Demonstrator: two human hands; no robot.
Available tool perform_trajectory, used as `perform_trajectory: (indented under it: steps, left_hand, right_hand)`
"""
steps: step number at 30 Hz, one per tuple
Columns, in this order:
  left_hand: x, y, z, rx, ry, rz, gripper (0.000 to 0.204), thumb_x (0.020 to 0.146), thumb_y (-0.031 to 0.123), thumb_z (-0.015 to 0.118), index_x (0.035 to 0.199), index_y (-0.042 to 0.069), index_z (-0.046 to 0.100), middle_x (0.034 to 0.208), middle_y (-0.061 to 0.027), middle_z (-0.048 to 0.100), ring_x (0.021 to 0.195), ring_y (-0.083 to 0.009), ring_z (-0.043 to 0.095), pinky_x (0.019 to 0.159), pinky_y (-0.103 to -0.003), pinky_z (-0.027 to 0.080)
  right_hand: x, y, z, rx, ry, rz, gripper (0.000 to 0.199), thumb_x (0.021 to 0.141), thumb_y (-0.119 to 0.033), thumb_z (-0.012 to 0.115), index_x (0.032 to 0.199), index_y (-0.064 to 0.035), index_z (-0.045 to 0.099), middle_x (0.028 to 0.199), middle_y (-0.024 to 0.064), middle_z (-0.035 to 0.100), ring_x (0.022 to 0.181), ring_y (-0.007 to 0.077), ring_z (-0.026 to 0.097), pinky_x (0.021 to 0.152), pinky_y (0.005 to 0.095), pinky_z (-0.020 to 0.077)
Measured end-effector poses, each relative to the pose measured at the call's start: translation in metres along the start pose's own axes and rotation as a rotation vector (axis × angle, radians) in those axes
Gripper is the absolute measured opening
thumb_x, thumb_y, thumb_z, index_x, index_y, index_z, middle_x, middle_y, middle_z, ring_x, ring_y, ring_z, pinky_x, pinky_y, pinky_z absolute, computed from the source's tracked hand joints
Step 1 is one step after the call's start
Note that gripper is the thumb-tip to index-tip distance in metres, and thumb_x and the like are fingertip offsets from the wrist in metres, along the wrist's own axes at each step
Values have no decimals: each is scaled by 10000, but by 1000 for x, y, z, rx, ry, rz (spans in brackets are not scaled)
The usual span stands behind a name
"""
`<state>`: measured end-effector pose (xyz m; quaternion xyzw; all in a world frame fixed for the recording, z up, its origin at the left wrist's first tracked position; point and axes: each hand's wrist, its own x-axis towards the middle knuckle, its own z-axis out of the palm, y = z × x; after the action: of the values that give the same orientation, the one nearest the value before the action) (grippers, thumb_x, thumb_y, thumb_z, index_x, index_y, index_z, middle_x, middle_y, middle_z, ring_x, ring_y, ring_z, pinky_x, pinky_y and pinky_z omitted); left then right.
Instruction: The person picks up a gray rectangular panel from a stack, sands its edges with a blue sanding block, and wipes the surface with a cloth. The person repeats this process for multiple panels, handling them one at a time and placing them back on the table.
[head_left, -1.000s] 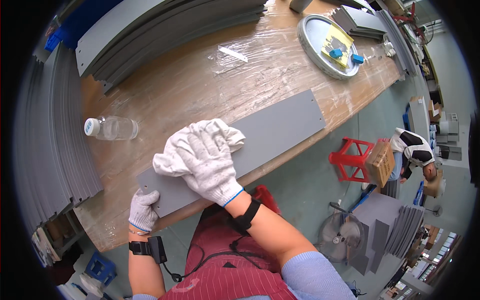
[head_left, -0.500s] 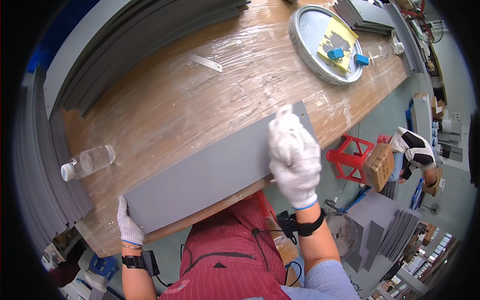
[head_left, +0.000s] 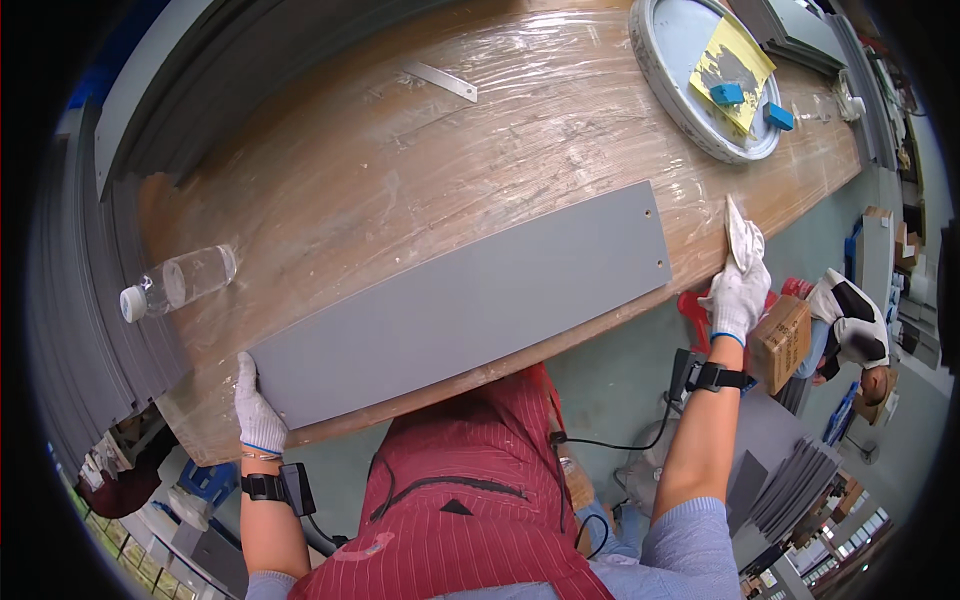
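A long grey panel (head_left: 460, 300) lies flat along the table's near edge, with two small holes at its right end. My left hand (head_left: 260, 412), in a white knit glove, grips the panel's near left corner, its fingers along the short edge. Off the panel's right end, over the table's front edge, is my right hand (head_left: 738, 298), also gloved. Its fingers are closed round a white cloth (head_left: 742, 235), whose pointed end sticks out ahead of the hand.
The film-covered table (head_left: 540, 140) bears a clear bottle (head_left: 185, 282), a metal ruler piece (head_left: 442, 80) and a round lid (head_left: 672, 95) with yellow sandpaper (head_left: 738, 62) and blue blocks (head_left: 728, 94). Grey panels (head_left: 85, 300) are stacked at left. Another person (head_left: 850, 320) is beyond a cardboard box (head_left: 782, 342).
My right hand has moved rightward with the cloth, from above the panel to past its right end. My left hand stays at the corner. The view has shifted slightly.
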<state>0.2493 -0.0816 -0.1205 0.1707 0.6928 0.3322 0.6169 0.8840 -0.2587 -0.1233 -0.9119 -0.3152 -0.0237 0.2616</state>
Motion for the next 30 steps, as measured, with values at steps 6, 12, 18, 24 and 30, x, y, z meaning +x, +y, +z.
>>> perform_trajectory:
  steps: [6,12,18,24,30]
  left_hand:
    - [-4,11,0,-67,-104,-52,730,985,593,520,1424,13,456,1387,-143,541,1247,-280,538,1058,-442,459]
    - [-1,22,-24,-445,-606,-358,989,914,763,432,1527,-2,300,1519,-219,416,1393,-386,431,1125,-548,384]
    - [17,9,-44,-583,-1002,-413,1019,893,793,416,1558,37,262,1549,-227,377,1399,-401,429,1108,-578,399]
    - [21,5,-47,-622,-758,-334,1009,879,782,486,1506,6,339,1509,-210,437,1373,-356,462,1135,-501,390]
    - [22,-2,-63,-824,-996,-448,1060,860,807,465,1574,58,232,1574,-181,356,1435,-378,383,1123,-615,355]
  right_hand:
    - [-16,-69,-64,1395,-563,429,591,1069,-251,398,1578,-12,216,1622,175,276,1431,324,400,1148,444,398]
    - [-84,-176,63,-216,-85,-607,531,869,-191,703,1377,-96,583,1450,191,514,1330,375,499,1123,475,394]
    - [-222,-323,98,-39,-282,-709,663,855,-401,684,1436,-117,539,1544,248,382,1379,493,403,1108,558,371]
    - [-371,-420,93,485,-740,-929,489,701,-84,699,1189,-94,669,1312,171,581,1240,392,534,1019,516,431]
    - [-299,-352,24,683,-1245,-231,452,808,59,587,1228,-67,694,1208,132,687,1057,277,678,921,347,544]
